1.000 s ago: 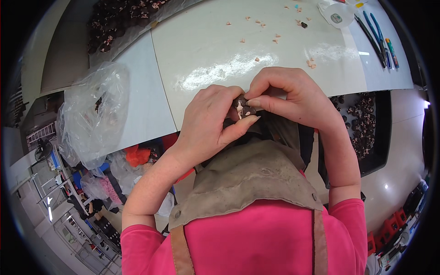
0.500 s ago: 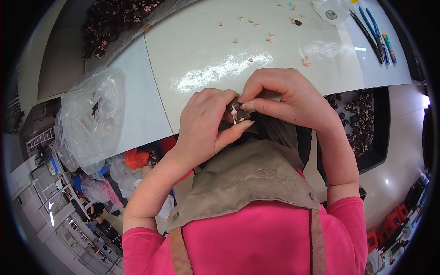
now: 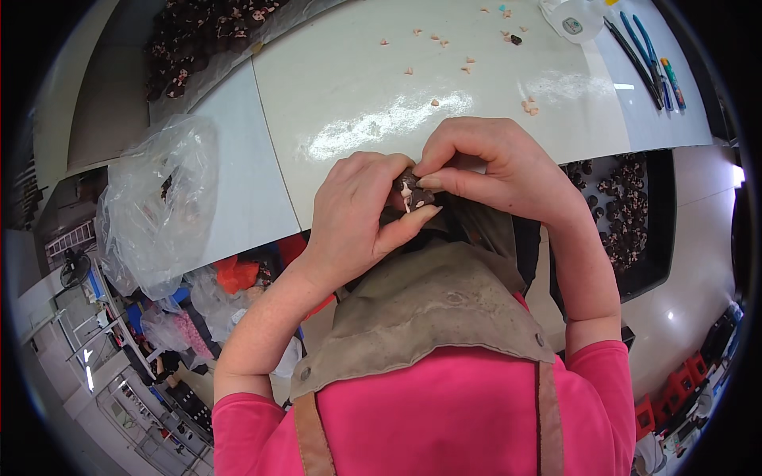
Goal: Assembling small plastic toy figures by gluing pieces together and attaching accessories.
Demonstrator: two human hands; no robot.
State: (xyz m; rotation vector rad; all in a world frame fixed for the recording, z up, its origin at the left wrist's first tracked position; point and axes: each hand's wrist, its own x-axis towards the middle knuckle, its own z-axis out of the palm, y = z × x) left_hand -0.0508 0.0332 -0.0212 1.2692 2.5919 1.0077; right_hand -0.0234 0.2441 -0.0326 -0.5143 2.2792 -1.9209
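Between my two hands, over the near edge of the table, is a small dark-brown and pale-pink figurine (image 3: 411, 195). My left hand (image 3: 357, 202) is closed around it, with the thumb along its near side and the fingers behind. My right hand (image 3: 492, 166) pinches at its upper right side, thumb and forefinger pressed together. Whether the right fingertips hold a tiny part there, I cannot tell. Part of the figurine is covered by my fingers.
Small peach-coloured bits (image 3: 530, 106) lie scattered on the white table (image 3: 333, 87). A pile of similar dark pieces (image 3: 198, 40) sits far left, above a clear plastic bag (image 3: 159, 206). A black tray (image 3: 659, 230) of pieces stands right. Pens and tweezer-like tools (image 3: 647, 55) lie far right.
Both hands stay almost in place, with the figurine held between them. Only a very slight shift of the view shows.
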